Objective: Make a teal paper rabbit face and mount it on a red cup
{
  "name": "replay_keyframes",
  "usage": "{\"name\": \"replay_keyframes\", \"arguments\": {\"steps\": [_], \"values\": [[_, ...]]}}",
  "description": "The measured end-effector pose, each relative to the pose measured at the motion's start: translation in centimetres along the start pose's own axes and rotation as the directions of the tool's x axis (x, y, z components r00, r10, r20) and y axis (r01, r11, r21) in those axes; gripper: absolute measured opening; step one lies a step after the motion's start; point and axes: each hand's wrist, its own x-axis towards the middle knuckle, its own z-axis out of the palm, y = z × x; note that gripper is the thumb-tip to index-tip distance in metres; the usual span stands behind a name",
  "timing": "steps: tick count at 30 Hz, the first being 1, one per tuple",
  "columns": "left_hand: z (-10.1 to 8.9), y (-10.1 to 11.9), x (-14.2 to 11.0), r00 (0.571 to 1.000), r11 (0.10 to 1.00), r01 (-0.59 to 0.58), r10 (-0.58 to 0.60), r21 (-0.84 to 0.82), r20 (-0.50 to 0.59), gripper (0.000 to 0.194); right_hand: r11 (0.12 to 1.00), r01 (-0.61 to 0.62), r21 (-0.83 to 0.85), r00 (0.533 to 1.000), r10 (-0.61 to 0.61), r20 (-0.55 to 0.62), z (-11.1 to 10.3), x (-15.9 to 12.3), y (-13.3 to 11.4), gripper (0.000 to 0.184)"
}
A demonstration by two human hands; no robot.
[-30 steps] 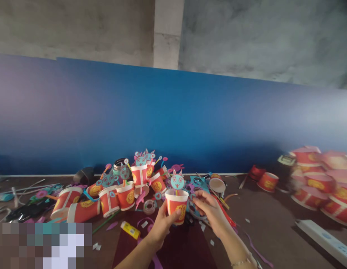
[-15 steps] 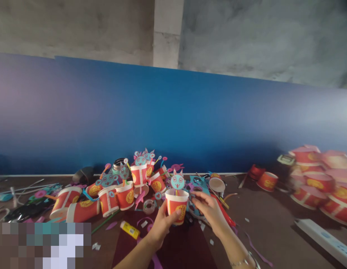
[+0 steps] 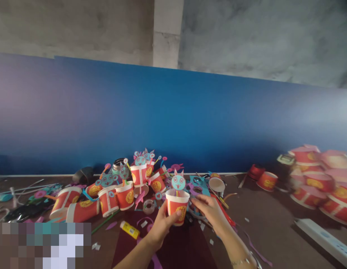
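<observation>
Upright over the middle of the table, a red-and-white paper cup [image 3: 174, 207] with a yellow emblem is gripped by my left hand [image 3: 162, 224], thumb across its front. A blue paper cat face [image 3: 178, 182] with pink ears stands up out of the cup on a thin stick, whose lower end is hidden inside. My right hand [image 3: 208, 207] hovers just right of the rim, its fingers loosely stretched with nothing visible in them. Whether the fingertips touch the cup I cannot tell.
Several decorated cups [image 3: 108, 201] crowd the left. A roll of clear tape [image 3: 149, 206] and a yellow glue stick [image 3: 130, 229] lie near my left hand. Stacked red cups [image 3: 310, 190] and a white power strip [image 3: 327, 239] are at right. A blue partition [image 3: 173, 119] stands behind.
The cup has shifted very slightly to the right in my left hand. My right hand has dropped a little, still beside the rim.
</observation>
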Motion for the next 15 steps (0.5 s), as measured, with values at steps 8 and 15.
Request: {"name": "replay_keyframes", "arguments": {"steps": [8,15], "values": [[0.02,0.06,-0.07,1.0,1.0,0.021,-0.021,0.004,-0.002,0.063,0.999,0.001,-0.034,0.997,0.001,0.079,-0.52,-0.19,-0.69,0.03],[-0.02,0.09,-0.03,0.999,1.0,0.01,-0.009,-0.013,0.036,0.062,1.0,0.018,0.005,0.998,-0.019,0.052,-0.1,-0.2,-0.42,0.032]]}}
